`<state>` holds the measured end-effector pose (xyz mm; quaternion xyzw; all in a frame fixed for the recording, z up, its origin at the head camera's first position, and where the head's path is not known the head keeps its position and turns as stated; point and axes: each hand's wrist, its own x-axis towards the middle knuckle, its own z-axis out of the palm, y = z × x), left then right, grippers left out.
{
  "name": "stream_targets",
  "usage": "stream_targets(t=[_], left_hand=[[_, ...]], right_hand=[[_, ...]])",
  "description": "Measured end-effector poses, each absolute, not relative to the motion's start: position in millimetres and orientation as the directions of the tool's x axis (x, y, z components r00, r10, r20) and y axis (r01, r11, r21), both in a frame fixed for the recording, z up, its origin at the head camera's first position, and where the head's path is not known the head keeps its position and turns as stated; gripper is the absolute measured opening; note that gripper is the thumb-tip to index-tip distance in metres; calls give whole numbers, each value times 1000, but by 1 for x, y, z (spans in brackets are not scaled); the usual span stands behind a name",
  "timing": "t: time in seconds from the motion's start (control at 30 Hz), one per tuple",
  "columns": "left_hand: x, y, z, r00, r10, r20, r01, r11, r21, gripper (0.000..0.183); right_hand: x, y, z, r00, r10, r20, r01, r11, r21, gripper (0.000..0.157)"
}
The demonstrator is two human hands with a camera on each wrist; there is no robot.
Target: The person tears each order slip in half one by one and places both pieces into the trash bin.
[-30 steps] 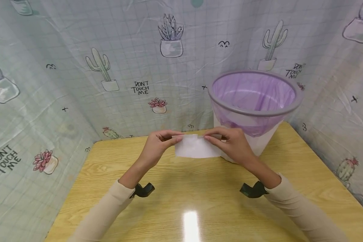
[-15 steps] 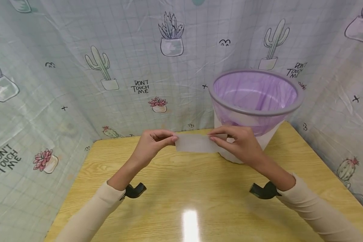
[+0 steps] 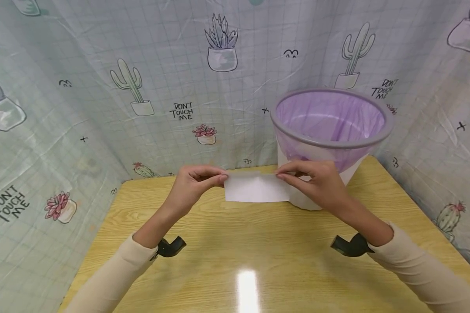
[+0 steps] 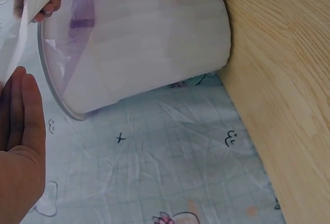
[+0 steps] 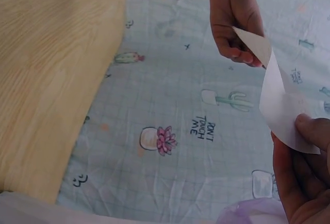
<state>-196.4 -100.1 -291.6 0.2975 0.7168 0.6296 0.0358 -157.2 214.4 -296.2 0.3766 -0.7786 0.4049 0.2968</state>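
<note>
A small white sheet of paper [image 3: 254, 189] is stretched between both hands over the table, with a small step in its upper edge. My left hand [image 3: 189, 187] pinches the left end between thumb and fingers; my right hand [image 3: 319, 182] pinches it near the right end. In the right wrist view, the paper [image 5: 281, 103] bends and narrows between its two parts, and the right thumb presses on its face. Faint lines run across the paper [image 4: 41, 0] in the left wrist view, close to the left hand's [image 4: 23, 126] fingertips.
A white bin [image 3: 350, 174] with a purple liner [image 3: 329, 115] and grey rim stands just behind my right hand. Cactus-printed curtain [image 3: 160, 78] surrounds the wooden table [image 3: 239, 243] at the back and sides. Each wrist carries a dark mount [image 3: 172, 247].
Both hands have drawn somewhat farther apart, the left going left and the right going right, still pinching the paper. The paper's face tilted away, then back toward the camera.
</note>
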Motion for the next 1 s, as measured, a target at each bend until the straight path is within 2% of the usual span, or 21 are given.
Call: stream_targets(t=[0.2, 0.5, 0.63, 1.0], left_hand=[[-195, -103, -290, -840, 430, 332, 372, 10, 928, 15], [-195, -109, -288, -856, 397, 332, 361, -4, 933, 14], [-194, -106, -286, -862, 392, 321, 357, 19, 934, 16], [-196, -103, -286, -871, 376, 316, 367, 72, 927, 18]], right_hand=[[-155, 217, -293, -520, -326, 790, -834, 393, -387, 32], [-151, 223, -291, -577, -296, 761, -790, 438, -428, 31], [-151, 224, -290, -571, -300, 764, -795, 435, -423, 31], [-154, 222, -283, -483, -351, 802, -856, 381, -349, 32]])
